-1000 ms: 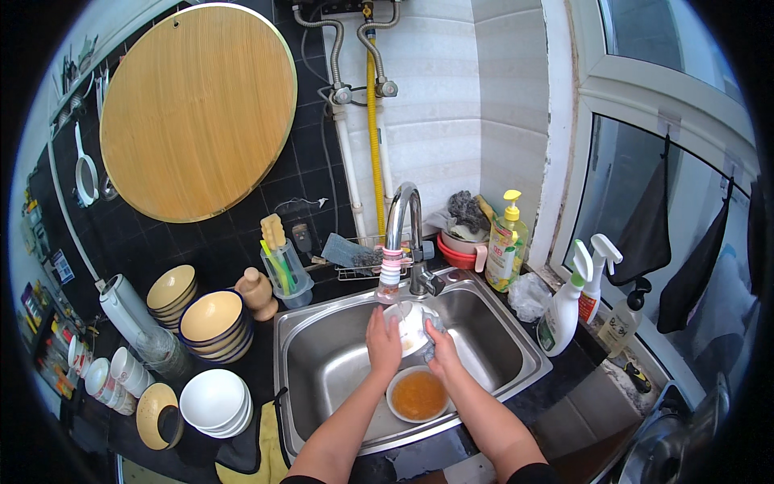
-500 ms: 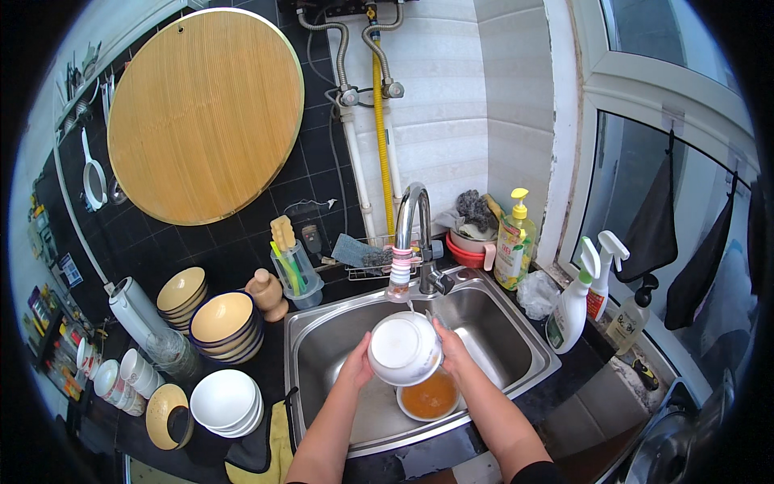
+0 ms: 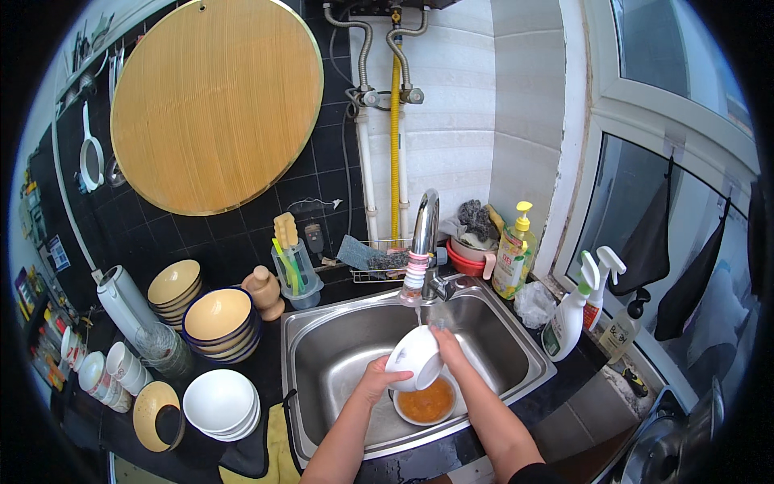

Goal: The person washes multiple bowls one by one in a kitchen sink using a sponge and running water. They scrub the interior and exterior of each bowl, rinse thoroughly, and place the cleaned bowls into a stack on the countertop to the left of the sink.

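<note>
Gripping a tilted white bowl point(image 3: 416, 355) with the part-closed left hand point(image 3: 377, 381) at its lower side and the curled right hand point(image 3: 447, 345) at its edge; held below the tap point(image 3: 427, 230), over the sink point(image 3: 332, 367).

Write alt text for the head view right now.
A person's left hand and right hand hold a tilted white bowl below the faucet, over a steel sink. In the sink sits another bowl of orange-brown liquid. Stacked bowls stand left of the sink, bottles right.
</note>
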A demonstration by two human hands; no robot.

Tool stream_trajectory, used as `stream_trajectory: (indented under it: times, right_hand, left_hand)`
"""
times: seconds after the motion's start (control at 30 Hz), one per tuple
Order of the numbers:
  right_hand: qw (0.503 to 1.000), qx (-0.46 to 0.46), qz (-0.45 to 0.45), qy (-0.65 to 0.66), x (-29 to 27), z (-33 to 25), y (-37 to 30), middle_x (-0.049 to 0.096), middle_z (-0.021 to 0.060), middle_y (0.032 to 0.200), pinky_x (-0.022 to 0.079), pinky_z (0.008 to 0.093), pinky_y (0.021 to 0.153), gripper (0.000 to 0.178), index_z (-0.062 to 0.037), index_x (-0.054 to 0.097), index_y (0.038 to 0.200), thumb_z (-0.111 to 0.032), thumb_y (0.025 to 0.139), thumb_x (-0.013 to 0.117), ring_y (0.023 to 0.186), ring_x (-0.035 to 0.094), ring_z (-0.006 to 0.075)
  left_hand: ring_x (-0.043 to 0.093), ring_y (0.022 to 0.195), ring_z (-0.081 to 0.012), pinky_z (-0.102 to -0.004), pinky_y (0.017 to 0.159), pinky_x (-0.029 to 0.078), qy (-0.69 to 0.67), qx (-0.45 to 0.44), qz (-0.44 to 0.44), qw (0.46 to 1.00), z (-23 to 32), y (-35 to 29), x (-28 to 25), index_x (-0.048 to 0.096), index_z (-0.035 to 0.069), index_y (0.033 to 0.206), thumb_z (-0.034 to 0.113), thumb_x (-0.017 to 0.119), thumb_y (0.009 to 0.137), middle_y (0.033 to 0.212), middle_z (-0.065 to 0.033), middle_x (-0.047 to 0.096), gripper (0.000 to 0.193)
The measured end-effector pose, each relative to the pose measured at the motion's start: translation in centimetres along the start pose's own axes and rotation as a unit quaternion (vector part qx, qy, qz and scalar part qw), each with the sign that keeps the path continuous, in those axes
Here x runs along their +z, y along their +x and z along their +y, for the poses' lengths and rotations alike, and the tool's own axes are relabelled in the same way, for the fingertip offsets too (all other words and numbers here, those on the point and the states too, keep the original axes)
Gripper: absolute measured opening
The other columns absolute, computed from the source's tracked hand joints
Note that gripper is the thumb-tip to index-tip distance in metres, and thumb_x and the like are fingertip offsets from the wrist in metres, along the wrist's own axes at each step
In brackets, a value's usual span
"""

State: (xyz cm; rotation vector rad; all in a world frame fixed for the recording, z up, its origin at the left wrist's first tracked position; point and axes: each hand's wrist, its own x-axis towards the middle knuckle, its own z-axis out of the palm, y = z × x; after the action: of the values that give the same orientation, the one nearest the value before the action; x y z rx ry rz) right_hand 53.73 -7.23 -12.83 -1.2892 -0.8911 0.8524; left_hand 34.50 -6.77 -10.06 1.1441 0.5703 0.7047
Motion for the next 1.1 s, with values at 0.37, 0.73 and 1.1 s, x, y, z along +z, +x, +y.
stream_trajectory:
  times: [0.37, 0.73, 1.1]
  right_hand:
    - [0.906, -0.252, -0.039, -0.336, 5.4, -5.3, -1.9, 0.052, 0.0151, 0.111, 0.038, 0.0344, 0.087, 0.047, -0.0099, 0.046, 0.118, -0.015, 0.072, 0.042, 0.101, 0.050, 0.0325]
    - [0.769, -0.398, -0.006, -0.499, 7.7, -6.3, -5.4, 0.051, 0.0116, 0.114, 0.037, 0.0319, 0.090, 0.045, -0.0107, 0.050, 0.114, -0.013, 0.070, 0.040, 0.107, 0.046, 0.0284]
    - [0.999, 0.035, -0.011, 0.021, 1.3, -1.0, 1.2, 0.056, 0.0104, 0.099, 0.039, 0.0283, 0.078, 0.040, -0.0005, 0.051, 0.110, -0.027, 0.082, 0.041, 0.082, 0.053, 0.0188]
  left_hand:
    - [0.057, 0.079, -0.0126, -0.0269, 0.074, 0.044, 0.010, 0.003, 0.030, 1.000, -0.8, 0.0, -0.6, 0.057, 0.005, 0.096, 0.003, 0.072, 0.061, 0.090, -0.0036, 0.061, 0.038]
    - [0.056, 0.081, -0.0110, -0.0253, 0.072, 0.045, 0.087, 0.045, 0.089, 0.991, -2.9, 1.6, -1.8, 0.059, 0.003, 0.092, -0.001, 0.070, 0.061, 0.090, -0.0033, 0.061, 0.033]
    - [0.057, 0.087, -0.0196, -0.0331, 0.079, 0.044, -0.155, 0.016, -0.002, 0.988, -0.1, -0.5, -0.4, 0.053, 0.003, 0.104, 0.002, 0.070, 0.063, 0.096, -0.0089, 0.058, 0.044]
